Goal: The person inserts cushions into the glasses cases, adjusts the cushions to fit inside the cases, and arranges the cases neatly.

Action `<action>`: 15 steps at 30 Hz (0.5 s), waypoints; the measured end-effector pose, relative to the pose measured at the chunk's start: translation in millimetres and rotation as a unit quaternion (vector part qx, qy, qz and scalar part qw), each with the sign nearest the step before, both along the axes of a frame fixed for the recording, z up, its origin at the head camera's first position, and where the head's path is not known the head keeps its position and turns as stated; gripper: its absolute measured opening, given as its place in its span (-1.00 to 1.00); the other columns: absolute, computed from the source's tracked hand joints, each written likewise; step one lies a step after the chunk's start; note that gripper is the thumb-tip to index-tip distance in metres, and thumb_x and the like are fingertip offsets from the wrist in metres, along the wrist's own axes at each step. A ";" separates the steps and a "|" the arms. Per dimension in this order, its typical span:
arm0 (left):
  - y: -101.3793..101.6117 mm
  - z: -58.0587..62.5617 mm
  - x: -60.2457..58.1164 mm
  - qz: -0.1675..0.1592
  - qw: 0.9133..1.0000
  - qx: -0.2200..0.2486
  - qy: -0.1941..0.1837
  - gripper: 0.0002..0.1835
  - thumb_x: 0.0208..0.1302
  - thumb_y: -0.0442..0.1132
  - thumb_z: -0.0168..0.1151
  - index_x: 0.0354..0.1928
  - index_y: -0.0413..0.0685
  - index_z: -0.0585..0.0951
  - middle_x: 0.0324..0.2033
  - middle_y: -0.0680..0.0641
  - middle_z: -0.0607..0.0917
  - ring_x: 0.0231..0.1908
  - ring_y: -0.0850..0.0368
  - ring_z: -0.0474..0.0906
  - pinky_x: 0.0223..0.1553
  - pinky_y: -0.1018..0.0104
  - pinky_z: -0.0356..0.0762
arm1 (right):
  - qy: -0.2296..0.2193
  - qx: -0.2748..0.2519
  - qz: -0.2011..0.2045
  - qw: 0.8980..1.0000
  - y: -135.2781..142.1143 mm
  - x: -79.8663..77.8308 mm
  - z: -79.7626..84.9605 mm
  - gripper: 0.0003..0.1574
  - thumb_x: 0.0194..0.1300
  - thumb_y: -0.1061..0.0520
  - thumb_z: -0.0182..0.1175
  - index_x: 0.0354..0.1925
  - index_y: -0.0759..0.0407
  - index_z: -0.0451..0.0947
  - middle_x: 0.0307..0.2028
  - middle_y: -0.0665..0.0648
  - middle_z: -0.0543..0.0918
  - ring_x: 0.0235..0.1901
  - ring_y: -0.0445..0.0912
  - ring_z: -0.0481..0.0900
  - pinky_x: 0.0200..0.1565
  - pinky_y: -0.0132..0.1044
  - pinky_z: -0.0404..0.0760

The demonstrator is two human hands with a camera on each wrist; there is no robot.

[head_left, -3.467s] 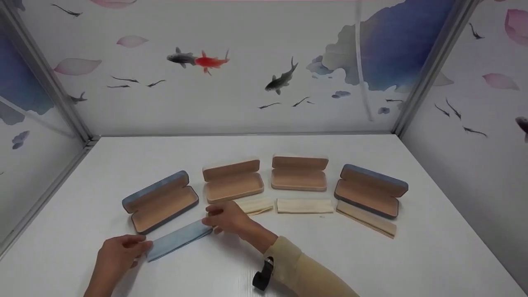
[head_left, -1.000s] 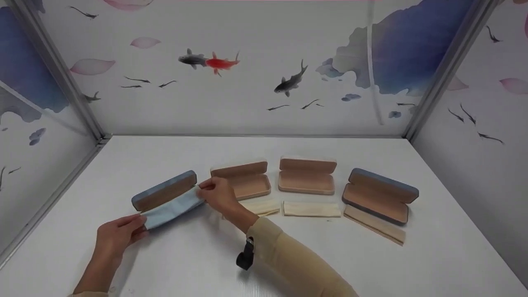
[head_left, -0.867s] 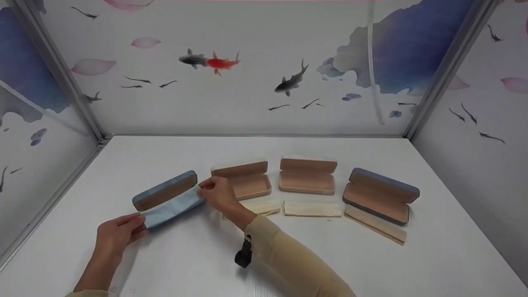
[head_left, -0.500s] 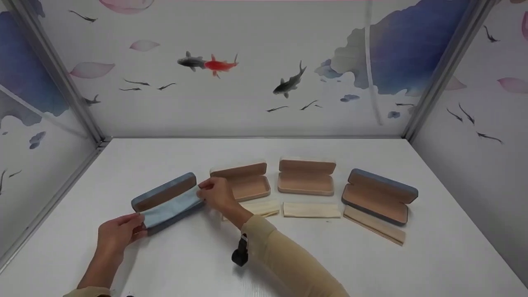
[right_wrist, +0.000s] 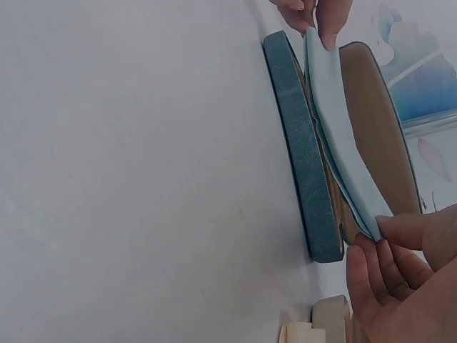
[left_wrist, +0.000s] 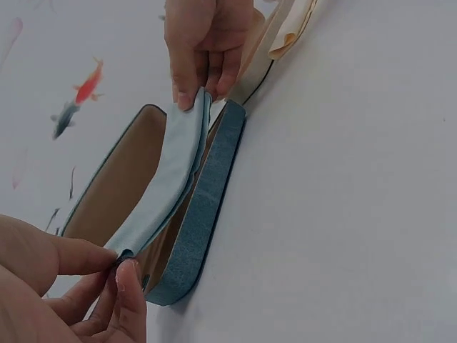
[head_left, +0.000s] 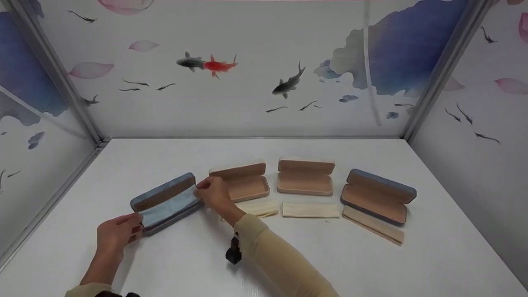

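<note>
Fish-painted white walls [head_left: 231,115] border a white tabletop [head_left: 433,255] where I watch a person's left hand [head_left: 115,235] and right hand [head_left: 216,196] pinch opposite ends of a folded pale-blue cloth strip [head_left: 169,207], seemingly to line it up lengthwise over the leftmost open, tan-lined, oblong blue case [head_left: 165,195].

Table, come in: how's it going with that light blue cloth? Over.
Left hand and right hand: each pinching one end of the light blue cloth. Cloth over the open leftmost case; touching its floor, can't tell. Nothing visibly blocking it.
</note>
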State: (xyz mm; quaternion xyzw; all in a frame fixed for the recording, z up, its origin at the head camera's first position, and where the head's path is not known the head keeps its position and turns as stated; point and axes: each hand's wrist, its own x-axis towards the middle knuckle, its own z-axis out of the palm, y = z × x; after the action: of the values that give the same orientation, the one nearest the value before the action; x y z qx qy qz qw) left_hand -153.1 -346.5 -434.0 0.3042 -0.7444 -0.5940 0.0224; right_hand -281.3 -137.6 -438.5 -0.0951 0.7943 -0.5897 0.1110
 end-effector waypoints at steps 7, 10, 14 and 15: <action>0.3 -4.6 -1.7 0.007 1.000 -0.019 -0.010 -0.43 0.43 -0.17 0.18 0.32 -0.45 0.41 -0.46 0.19 0.69 -0.42 0.41 0.58 -0.36 0.51 0.60 | 0.028 0.022 -0.011 0.999 -4.2 2.2 -5.8 -0.95 0.28 0.28 0.33 -0.27 0.17 0.67 -0.37 0.02 0.64 -0.39 -0.21 0.51 -0.31 -0.41 0.55; 0.2 -6.0 -3.6 0.011 0.999 -0.032 -0.009 -0.44 0.42 -0.18 0.17 0.30 -0.45 0.43 -0.48 0.19 0.69 -0.43 0.41 0.57 -0.38 0.50 0.59 | 0.050 0.039 -0.012 0.998 -5.3 0.9 -5.6 -0.96 0.27 0.27 0.34 -0.27 0.17 0.69 -0.38 0.01 0.66 -0.40 -0.24 0.50 -0.32 -0.44 0.53; -0.4 -9.0 -4.1 0.022 0.999 -0.034 -0.011 -0.45 0.41 -0.18 0.19 0.28 -0.45 0.46 -0.51 0.19 0.69 -0.45 0.38 0.57 -0.41 0.48 0.59 | 0.054 0.049 -0.011 0.997 -5.7 0.7 -6.3 -0.95 0.27 0.27 0.34 -0.27 0.17 0.70 -0.38 0.00 0.67 -0.40 -0.25 0.50 -0.32 -0.44 0.53; -0.4 -10.0 -4.0 0.023 0.999 -0.034 -0.013 -0.46 0.41 -0.18 0.20 0.27 -0.45 0.46 -0.52 0.19 0.68 -0.45 0.37 0.56 -0.41 0.47 0.59 | 0.056 0.051 -0.010 0.997 -5.9 1.1 -6.9 -0.95 0.27 0.27 0.35 -0.27 0.18 0.70 -0.38 0.00 0.68 -0.40 -0.25 0.50 -0.32 -0.44 0.53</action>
State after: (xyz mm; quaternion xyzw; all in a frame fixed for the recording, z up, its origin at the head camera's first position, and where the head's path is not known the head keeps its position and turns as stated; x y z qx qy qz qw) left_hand -157.1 -346.9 -444.0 0.3285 -0.7571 -0.5634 0.0369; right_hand -280.2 -143.5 -445.4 -0.1137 0.8291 -0.5435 0.0651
